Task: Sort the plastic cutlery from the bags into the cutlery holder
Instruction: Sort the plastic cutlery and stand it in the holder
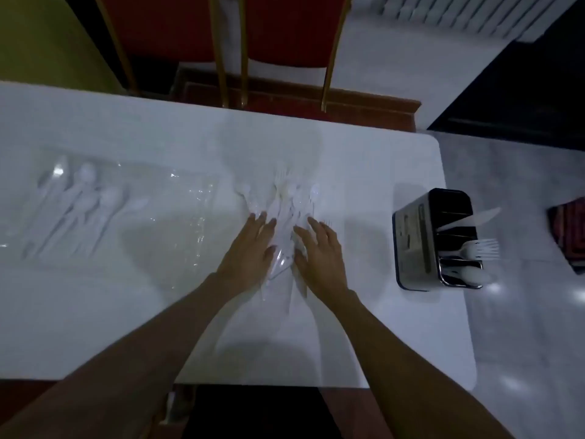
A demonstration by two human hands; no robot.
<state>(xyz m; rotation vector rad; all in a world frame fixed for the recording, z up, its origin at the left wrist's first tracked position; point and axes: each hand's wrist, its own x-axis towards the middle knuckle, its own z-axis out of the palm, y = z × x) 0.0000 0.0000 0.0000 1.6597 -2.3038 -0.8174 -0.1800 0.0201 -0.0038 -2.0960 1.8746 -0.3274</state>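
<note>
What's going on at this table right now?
A person rests the left hand and right hand, fingers spread, on a loose pile of white plastic cutlery in the middle of the table. A clear bag with more spoons lies to the left. The cutlery holder near the right edge already holds a knife, forks and a spoon.

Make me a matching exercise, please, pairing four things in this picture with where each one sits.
Things: 1 bag of spoons; 2 cutlery holder; 3 loose cutlery pile; 4 red chairs.
Places: A beyond the far edge of the table; B under the left hand and right hand; C left part of the table; D by the table's right edge.
Pairs: 1-C; 2-D; 3-B; 4-A.
</note>
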